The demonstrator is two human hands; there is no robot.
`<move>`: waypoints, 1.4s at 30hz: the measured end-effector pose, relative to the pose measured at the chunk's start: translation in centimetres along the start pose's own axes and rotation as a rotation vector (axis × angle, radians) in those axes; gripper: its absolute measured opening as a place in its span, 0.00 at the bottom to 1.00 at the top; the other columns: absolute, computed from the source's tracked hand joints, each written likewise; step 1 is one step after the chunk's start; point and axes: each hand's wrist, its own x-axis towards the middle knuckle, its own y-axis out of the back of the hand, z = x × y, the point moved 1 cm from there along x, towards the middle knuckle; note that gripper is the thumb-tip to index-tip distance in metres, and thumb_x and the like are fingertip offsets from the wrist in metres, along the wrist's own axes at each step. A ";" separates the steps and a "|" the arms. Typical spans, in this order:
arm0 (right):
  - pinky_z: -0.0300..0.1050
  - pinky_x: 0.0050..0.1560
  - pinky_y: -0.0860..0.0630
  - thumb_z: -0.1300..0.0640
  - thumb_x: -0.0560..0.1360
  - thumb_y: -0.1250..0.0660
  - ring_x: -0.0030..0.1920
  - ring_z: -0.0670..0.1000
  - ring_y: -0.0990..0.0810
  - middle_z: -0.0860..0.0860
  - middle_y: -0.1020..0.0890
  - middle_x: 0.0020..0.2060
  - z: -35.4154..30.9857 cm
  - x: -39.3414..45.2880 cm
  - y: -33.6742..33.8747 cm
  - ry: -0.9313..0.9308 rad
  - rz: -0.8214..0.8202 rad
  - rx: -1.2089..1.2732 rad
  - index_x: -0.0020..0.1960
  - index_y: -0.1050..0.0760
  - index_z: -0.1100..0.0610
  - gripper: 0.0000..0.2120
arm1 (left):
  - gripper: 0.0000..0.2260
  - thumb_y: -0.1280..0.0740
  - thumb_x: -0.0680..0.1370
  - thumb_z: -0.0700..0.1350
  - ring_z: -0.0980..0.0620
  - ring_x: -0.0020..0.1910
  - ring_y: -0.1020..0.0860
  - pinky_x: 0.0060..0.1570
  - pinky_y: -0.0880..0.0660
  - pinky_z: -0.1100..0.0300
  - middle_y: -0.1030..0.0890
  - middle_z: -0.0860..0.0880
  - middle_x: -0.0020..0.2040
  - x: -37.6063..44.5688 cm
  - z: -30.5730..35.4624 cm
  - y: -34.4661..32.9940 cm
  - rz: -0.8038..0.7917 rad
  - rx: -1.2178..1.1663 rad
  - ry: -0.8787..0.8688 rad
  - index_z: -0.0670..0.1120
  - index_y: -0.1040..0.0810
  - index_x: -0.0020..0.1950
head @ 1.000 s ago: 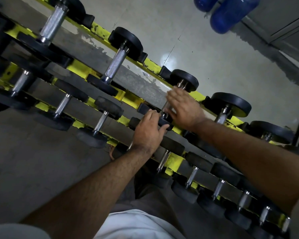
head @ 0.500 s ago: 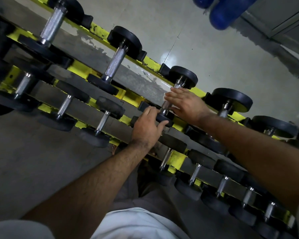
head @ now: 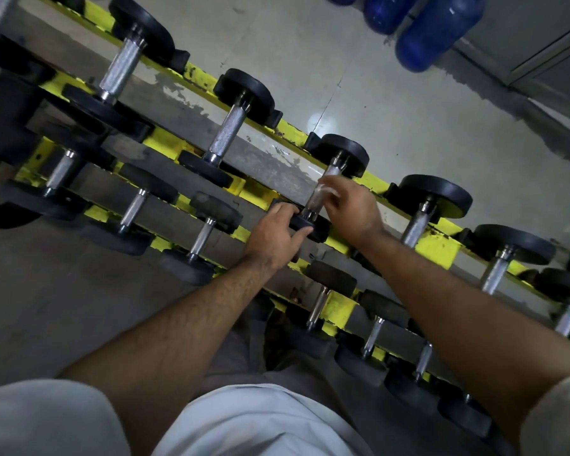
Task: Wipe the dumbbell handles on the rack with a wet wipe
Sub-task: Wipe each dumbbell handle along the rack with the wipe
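Risk of rolling the upper-tier dumbbell (head: 323, 189) off the yellow rack (head: 436, 246): left hand (head: 272, 236) grips its near head, right hand (head: 349, 209) pinches a pale wet wipe (head: 326, 191) against the handle (head: 313, 204), blurred.

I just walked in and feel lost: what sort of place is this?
Most likely a gym's free-weights area. A yellow rack holds rows of black dumbbells with knurled metal handles, and the hands are busy at one dumbbell handle above a bare concrete floor.
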 end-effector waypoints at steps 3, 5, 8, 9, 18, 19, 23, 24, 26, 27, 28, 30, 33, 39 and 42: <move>0.47 0.45 0.20 0.60 0.76 0.33 0.46 0.51 0.19 0.47 0.17 0.45 0.1 -0.3 -0.4 -0.321 0.023 0.309 0.50 0.20 0.51 0.06 | 0.21 0.28 0.75 0.55 0.50 0.54 0.23 0.50 0.23 0.56 0.27 0.51 0.62 0.2 -0.3 0.3 -0.049 0.041 -0.053 0.47 0.26 0.64; 0.55 0.48 0.17 0.63 0.76 0.32 0.46 0.54 0.18 0.48 0.18 0.42 0.2 0.1 -0.7 -0.561 0.016 0.498 0.46 0.20 0.51 0.07 | 0.23 0.26 0.73 0.53 0.51 0.54 0.24 0.51 0.24 0.57 0.28 0.52 0.63 0.4 -0.7 0.4 -0.085 0.051 -0.073 0.48 0.27 0.64; 0.52 0.47 0.17 0.65 0.77 0.32 0.45 0.53 0.18 0.50 0.18 0.43 0.4 0.5 -0.7 -0.748 0.023 0.654 0.44 0.22 0.52 0.09 | 0.25 0.25 0.73 0.49 0.51 0.59 0.26 0.56 0.26 0.58 0.29 0.51 0.65 1.0 -1.5 0.3 -0.124 0.079 -0.087 0.47 0.28 0.67; 0.49 0.43 0.18 0.64 0.78 0.32 0.44 0.52 0.18 0.51 0.18 0.44 0.4 0.5 -0.6 -0.769 0.025 0.676 0.45 0.22 0.52 0.08 | 0.25 0.26 0.73 0.48 0.51 0.60 0.26 0.58 0.26 0.57 0.29 0.51 0.66 1.3 -1.7 0.2 -0.128 0.095 -0.088 0.47 0.28 0.68; 0.41 0.33 0.20 0.72 0.78 0.38 0.50 0.54 0.18 0.55 0.20 0.55 0.7 0.3 -0.4 -0.856 0.055 0.907 0.55 0.22 0.56 0.14 | 0.15 0.23 0.71 0.44 0.51 0.50 0.24 0.48 0.26 0.58 0.25 0.53 0.52 3.3 -2.8 -0.2 -0.150 0.067 -0.079 0.50 0.25 0.54; 0.41 0.33 0.20 0.72 0.77 0.38 0.50 0.55 0.18 0.56 0.20 0.56 0.8 0.2 -0.4 -0.860 0.046 0.928 0.55 0.22 0.56 0.15 | 0.15 0.23 0.71 0.44 0.51 0.50 0.24 0.47 0.26 0.58 0.24 0.53 0.52 3.3 -2.8 -0.2 -0.147 0.087 -0.088 0.49 0.25 0.53; 0.44 0.41 0.18 0.70 0.78 0.35 0.53 0.54 0.18 0.55 0.19 0.56 1.0 0.3 -0.1 -0.829 0.030 0.980 0.55 0.20 0.55 0.13 | 0.14 0.25 0.72 0.44 0.50 0.51 0.27 0.49 0.23 0.52 0.25 0.51 0.52 2.7 -1.6 -0.6 -0.053 0.305 -0.184 0.49 0.26 0.53; 0.45 0.45 0.17 0.70 0.78 0.35 0.54 0.54 0.18 0.55 0.19 0.56 1.1 0.4 -0.1 -0.814 0.029 0.976 0.54 0.20 0.55 0.12 | 0.15 0.25 0.71 0.43 0.50 0.52 0.28 0.49 0.23 0.53 0.26 0.50 0.53 2.5 -1.3 -0.7 -0.024 0.395 -0.223 0.48 0.26 0.54; 0.48 0.49 0.17 0.69 0.78 0.34 0.54 0.56 0.18 0.56 0.17 0.54 1.4 0.5 -0.2 -0.774 0.038 0.929 0.52 0.20 0.55 0.11 | 0.17 0.26 0.70 0.41 0.50 0.50 0.30 0.48 0.25 0.56 0.28 0.48 0.52 2.1 -0.5 -0.9 0.019 0.565 -0.308 0.47 0.27 0.55; 0.49 0.50 0.18 0.67 0.78 0.34 0.53 0.56 0.18 0.56 0.17 0.53 1.5 0.6 -0.4 -0.748 0.052 0.881 0.50 0.19 0.55 0.09 | 0.17 0.26 0.69 0.39 0.49 0.49 0.30 0.46 0.25 0.56 0.28 0.47 0.51 1.9 -0.2 -0.8 0.039 0.630 -0.347 0.47 0.27 0.55; 0.50 0.49 0.18 0.65 0.78 0.33 0.52 0.55 0.17 0.55 0.16 0.51 1.5 0.8 -0.5 -0.716 0.068 0.824 0.50 0.18 0.55 0.07 | 0.18 0.27 0.68 0.38 0.48 0.48 0.30 0.45 0.26 0.56 0.28 0.46 0.49 1.8 0.1 -0.8 0.052 0.684 -0.385 0.46 0.27 0.55; 0.47 0.46 0.21 0.61 0.78 0.31 0.49 0.52 0.17 0.51 0.15 0.48 1.6 0.9 -0.6 -0.630 0.092 0.715 0.51 0.16 0.54 0.06 | 0.19 0.28 0.67 0.36 0.47 0.47 0.30 0.45 0.26 0.55 0.29 0.46 0.48 1.5 0.6 -0.9 0.049 0.791 -0.442 0.45 0.26 0.57; 0.40 0.47 0.23 0.60 0.79 0.33 0.47 0.44 0.19 0.45 0.16 0.47 1.1 1.0 0.1 -0.479 0.129 0.555 0.56 0.16 0.53 0.09 | 0.20 0.29 0.67 0.35 0.46 0.51 0.31 0.52 0.27 0.52 0.29 0.45 0.50 0.9 1.9 -1.5 -0.024 0.850 -0.417 0.45 0.27 0.57; 0.46 0.61 0.23 0.64 0.78 0.37 0.59 0.51 0.19 0.51 0.15 0.57 1.9 1.5 0.9 0.031 0.200 0.054 0.59 0.16 0.55 0.14 | 0.21 0.28 0.72 0.44 0.47 0.56 0.33 0.56 0.28 0.54 0.30 0.46 0.57 0.8 4.0 -1.7 -0.046 0.752 -0.190 0.47 0.29 0.63; 0.51 0.61 0.23 0.61 0.77 0.39 0.60 0.57 0.19 0.54 0.15 0.56 3.3 2.7 -0.1 0.277 0.255 -0.095 0.55 0.16 0.59 0.14 | 0.23 0.28 0.74 0.57 0.48 0.59 0.33 0.57 0.26 0.55 0.29 0.46 0.58 0.5 3.8 -1.1 -0.017 0.620 -0.150 0.47 0.26 0.64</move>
